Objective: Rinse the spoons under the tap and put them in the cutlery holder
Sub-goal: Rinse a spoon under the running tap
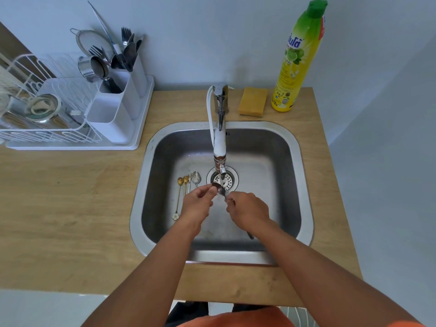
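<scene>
Steel, wet and thin, could have slipped from the grip and dropped onto the drain [223, 179], it was judged. One spoon [220, 190] was held under the tap [220, 147]: its handle pinched in the right hand [247, 210], its bowl rubbed by the curled left hand [197, 202]. Other spoons [188, 182] lay in the sink [306, 185]; the cutlery holder [113, 114] stood well apart on the counter [70, 208].

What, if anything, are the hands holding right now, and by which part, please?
A spoon under the tap: right hand grips its handle, left hand fingers touch the bowl.
</scene>
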Demonstrator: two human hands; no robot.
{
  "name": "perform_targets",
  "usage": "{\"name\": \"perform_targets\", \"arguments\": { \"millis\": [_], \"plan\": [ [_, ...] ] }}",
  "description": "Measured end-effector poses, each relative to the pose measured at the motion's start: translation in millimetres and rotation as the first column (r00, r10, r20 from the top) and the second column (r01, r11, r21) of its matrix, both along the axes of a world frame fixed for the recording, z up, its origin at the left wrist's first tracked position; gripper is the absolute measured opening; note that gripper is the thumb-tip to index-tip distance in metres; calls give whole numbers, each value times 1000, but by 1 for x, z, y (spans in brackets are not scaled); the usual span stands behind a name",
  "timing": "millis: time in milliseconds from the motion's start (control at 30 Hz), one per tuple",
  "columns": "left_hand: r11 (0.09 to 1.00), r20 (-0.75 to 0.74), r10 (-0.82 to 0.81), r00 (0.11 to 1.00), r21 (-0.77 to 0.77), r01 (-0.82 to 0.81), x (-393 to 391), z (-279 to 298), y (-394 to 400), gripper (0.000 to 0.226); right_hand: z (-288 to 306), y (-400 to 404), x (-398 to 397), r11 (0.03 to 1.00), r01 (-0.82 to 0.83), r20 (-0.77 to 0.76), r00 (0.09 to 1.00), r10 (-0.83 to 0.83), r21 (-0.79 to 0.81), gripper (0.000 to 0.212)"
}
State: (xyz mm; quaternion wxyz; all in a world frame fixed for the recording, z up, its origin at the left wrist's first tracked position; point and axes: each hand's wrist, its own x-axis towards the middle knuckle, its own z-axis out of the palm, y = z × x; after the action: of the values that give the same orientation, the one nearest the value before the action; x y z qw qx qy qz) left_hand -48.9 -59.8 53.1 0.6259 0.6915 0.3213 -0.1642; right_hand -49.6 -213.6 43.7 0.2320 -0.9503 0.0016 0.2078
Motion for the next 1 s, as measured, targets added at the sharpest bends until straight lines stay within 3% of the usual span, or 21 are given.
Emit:
{"name": "perform_targets", "arguments": {
  "millis": [67,133,233,433,633,833,1000],
  "plan": [
    [998,49,-54,997,21,53,1,2,1,18,1,0,4,960,171,-147,979,-141,219,19],
    [994,74,-93,993,58,89,-1,1,1,16,4,1,11,830,355,-275,927,-253,431,15],
    [979,17,-175,984,108,172,-7,-3,1,13,7,2,24,655,479,-356,877,-323,585,16],
    [950,-5,-311,950,-8,311,-22,-7,-12,18,6,5,34,651,476,-373,877,-302,592,19],
    [904,-105,-424,900,11,427,-22,5,9,21,5,-6,30,584,577,-437,816,-379,570,8],
    [939,-144,-330,933,53,340,-3,12,5,22,-2,7,17,518,624,-475,781,-406,584,3],
    [916,-121,-395,911,31,401,-20,9,9,27,-5,1,23,512,626,-471,780,-412,588,4]
  ]
}}
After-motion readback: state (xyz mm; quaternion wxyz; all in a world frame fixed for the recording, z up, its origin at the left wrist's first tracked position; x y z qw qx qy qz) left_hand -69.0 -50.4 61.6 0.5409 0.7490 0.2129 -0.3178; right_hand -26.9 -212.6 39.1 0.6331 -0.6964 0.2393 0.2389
